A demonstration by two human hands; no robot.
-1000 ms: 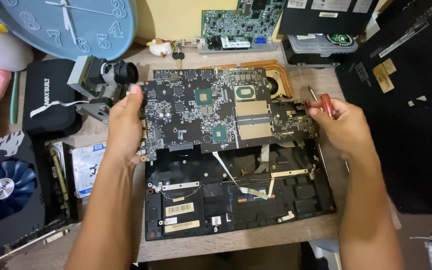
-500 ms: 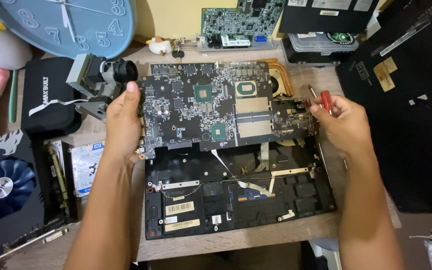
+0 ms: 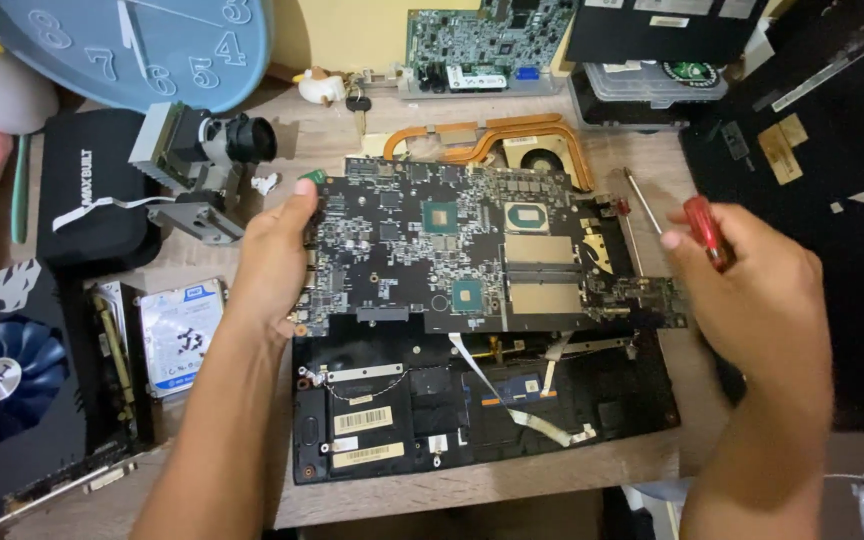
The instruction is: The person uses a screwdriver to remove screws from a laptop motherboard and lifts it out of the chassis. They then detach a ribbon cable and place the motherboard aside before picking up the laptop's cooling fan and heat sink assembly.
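A large black laptop motherboard [image 3: 452, 250] is held up over the open laptop base [image 3: 472, 410]. My left hand [image 3: 272, 260] grips the board's left edge. My right hand [image 3: 752, 290] holds the board's right edge and also keeps a red-handled screwdriver [image 3: 697, 225] between its fingers, the shaft pointing up and left. The board tilts slightly over the back half of the base. A white ribbon cable [image 3: 512, 400] lies across the base's inside.
A copper heat-pipe cooler with a fan [image 3: 512, 145] lies behind the board. On the left are a small camera [image 3: 207, 170], a black pouch [image 3: 87, 200], a hard drive [image 3: 180, 335], a graphics card [image 3: 12, 380] and a blue clock [image 3: 152, 40]. A green circuit board [image 3: 477, 45] stands at the back.
The motherboard has been lifted and shifted back off the laptop base, both hands still on its edges. More of the base's inside now shows.
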